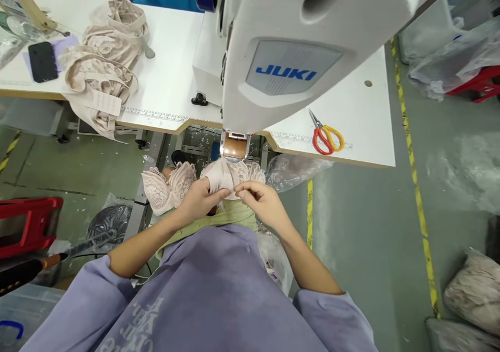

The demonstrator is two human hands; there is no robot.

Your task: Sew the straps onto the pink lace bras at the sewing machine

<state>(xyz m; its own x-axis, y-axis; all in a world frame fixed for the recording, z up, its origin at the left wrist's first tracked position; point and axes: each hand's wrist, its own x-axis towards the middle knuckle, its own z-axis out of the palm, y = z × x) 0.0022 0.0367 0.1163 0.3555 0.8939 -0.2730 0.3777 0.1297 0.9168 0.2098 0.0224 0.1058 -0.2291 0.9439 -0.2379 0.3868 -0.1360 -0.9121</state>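
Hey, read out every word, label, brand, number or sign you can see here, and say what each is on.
"JUKI": blue letters on the sewing machine.
Sweatshirt: white lettering, too slanted and blurred to read reliably.
Ruler strip along the table edge: numbers too small to read.
Yellow floor tape: dark marks, too small to make out.
Stand at top left: print too blurred to read.

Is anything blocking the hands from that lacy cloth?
Nothing visible is. The left hand already holds the lacy cloth, and the right hand has its fingertips at the cloth's edge. The scissors lie off on the table, not between.
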